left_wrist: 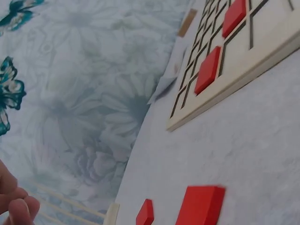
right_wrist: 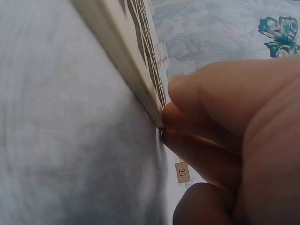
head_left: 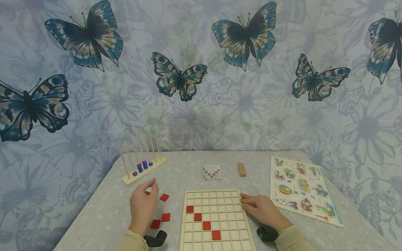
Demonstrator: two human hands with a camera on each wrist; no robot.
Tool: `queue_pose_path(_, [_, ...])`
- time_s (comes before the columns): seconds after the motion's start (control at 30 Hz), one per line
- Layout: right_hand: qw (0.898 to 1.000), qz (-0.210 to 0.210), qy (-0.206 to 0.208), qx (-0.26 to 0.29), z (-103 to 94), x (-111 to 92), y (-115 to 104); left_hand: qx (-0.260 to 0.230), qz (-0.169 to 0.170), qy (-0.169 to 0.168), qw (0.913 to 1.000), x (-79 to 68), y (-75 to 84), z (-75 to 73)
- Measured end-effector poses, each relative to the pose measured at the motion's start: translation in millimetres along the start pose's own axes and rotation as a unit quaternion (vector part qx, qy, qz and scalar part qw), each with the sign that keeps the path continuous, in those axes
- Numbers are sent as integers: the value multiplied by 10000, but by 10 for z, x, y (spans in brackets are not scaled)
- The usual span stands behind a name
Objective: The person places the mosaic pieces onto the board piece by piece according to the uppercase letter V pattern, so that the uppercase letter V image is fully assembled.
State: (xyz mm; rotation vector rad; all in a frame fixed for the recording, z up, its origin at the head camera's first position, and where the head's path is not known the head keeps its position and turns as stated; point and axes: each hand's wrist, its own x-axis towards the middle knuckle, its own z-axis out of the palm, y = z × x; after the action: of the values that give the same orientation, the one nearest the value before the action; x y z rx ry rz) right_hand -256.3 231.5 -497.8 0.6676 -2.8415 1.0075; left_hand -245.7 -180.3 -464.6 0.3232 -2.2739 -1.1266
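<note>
Loosely bent, my left hand (head_left: 143,204) hovers over the table's left side, beside several red square tiles (head_left: 164,197). Its fingertips come near each other in the left wrist view, and I see nothing held between them. A pale wooden grid board (head_left: 220,208) lies in front of me, with a diagonal row of red tiles (head_left: 206,226) in its cells. My right hand (head_left: 263,209) lies at the board's right side, its fingertips touching the edge near the far corner. In the right wrist view, the fingers (right_wrist: 206,101) meet the board's rim (right_wrist: 126,70).
A peg stand (head_left: 146,170) with blue and purple beads stands at the back left. Behind the board are a small pattern card (head_left: 213,172) and a wooden block (head_left: 241,169). To the right lies a picture puzzle board (head_left: 304,190). A patterned wall backs the table.
</note>
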Motion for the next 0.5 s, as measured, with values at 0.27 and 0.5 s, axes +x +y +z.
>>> queue_pose_path(0.27, [10000, 57, 26, 65, 4, -9, 1, 526, -389, -768, 9949, 55, -48, -54])
queue_pose_path(0.5, [9999, 38, 20, 105, 0, -13, -5, 1150, -569, -1568, 9793, 67, -127, -22])
